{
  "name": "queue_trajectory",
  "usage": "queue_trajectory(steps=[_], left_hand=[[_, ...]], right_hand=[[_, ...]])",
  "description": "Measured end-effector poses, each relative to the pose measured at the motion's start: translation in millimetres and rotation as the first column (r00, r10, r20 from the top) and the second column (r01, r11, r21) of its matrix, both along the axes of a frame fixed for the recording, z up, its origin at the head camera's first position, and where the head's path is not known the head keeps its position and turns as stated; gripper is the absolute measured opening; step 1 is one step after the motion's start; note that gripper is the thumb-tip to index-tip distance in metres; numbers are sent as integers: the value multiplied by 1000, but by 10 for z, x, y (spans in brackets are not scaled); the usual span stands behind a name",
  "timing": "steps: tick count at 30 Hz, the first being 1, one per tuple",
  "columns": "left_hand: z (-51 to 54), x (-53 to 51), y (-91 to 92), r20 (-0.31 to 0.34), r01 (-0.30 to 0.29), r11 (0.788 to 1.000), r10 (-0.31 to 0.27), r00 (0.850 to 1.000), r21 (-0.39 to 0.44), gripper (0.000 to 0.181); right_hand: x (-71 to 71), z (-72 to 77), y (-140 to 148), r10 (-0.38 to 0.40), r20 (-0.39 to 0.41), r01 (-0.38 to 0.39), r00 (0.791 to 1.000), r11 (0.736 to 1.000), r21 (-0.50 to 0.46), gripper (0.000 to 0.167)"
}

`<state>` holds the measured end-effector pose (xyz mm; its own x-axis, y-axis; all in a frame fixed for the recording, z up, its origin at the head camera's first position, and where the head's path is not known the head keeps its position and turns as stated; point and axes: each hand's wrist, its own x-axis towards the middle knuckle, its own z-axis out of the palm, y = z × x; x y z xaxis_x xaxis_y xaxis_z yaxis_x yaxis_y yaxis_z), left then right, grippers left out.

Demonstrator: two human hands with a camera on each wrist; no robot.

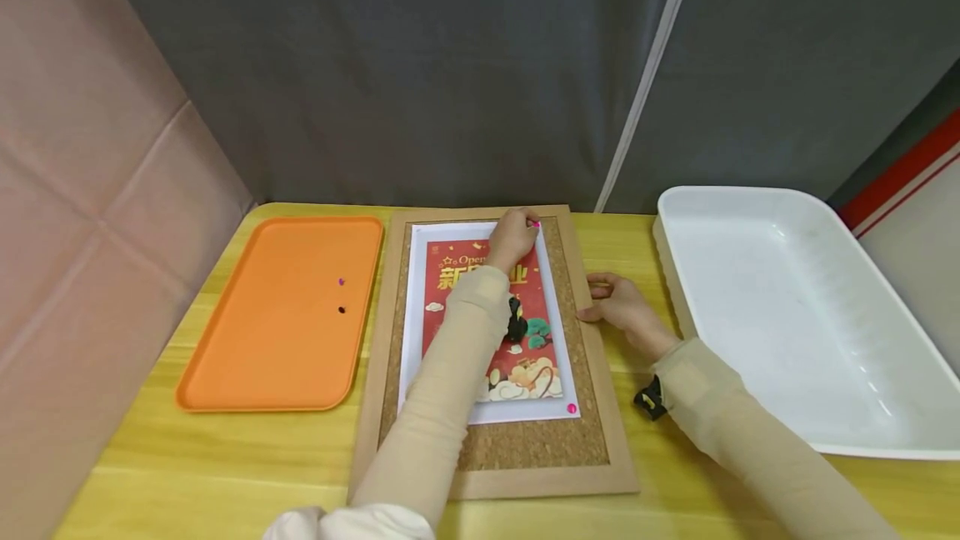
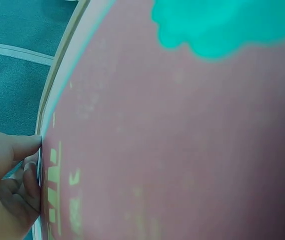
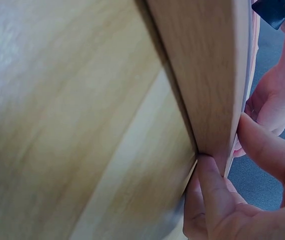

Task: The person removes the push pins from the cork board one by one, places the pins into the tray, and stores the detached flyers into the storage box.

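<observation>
A framed corkboard (image 1: pixel 535 447) lies on the table, bearing a white sheet (image 1: pixel 412 273) with a red poster (image 1: pixel 540 298). My left hand (image 1: pixel 512 238) is at the sheet's top right corner, its fingertips on a pink pin (image 1: pixel 536 224); in the left wrist view this hand (image 2: pixel 10 182) has its thumb straight and fingers bent. Another pink pin (image 1: pixel 572 408) is in the bottom right corner. My right hand (image 1: pixel 622 305) grips the board's right edge; the right wrist view shows that hand's (image 3: pixel 247 190) thumb and fingers on either side of the wooden frame (image 3: pixel 207 75).
To the left, an orange tray (image 1: pixel 277 315) holds a purple pin (image 1: pixel 341 282) and a dark pin (image 1: pixel 342 310). On the right is a large white bin (image 1: pixel 787 315). A grey curtain (image 1: pixel 420 73) hangs behind the wooden table (image 1: pixel 217 461).
</observation>
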<state>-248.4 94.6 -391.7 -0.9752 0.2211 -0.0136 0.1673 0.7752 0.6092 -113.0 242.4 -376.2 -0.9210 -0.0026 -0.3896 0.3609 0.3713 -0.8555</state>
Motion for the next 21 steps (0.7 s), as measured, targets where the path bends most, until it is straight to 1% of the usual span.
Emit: queue_trajectory(steps=[7,14,19,21], left_hand=[[32,0,14,17,16,999,-16,1000,-36,29],[64,-6,16,35,13,997,-10,999,-71,27],[76,-3,14,26,15,998,-14,1000,-65,26],[82,4,9,23,12,999,-10,1000,-50,25]], right_hand=[[-1,8,3,-4,2,4,1000,1000,-8,65],[-7,6,11,-2,7,2,1000,1000,-6,65],[-14,4,6,-2,10,2,1000,1000,-6,65],[-16,2,2,-2,11,2,1000,1000,-7,64]])
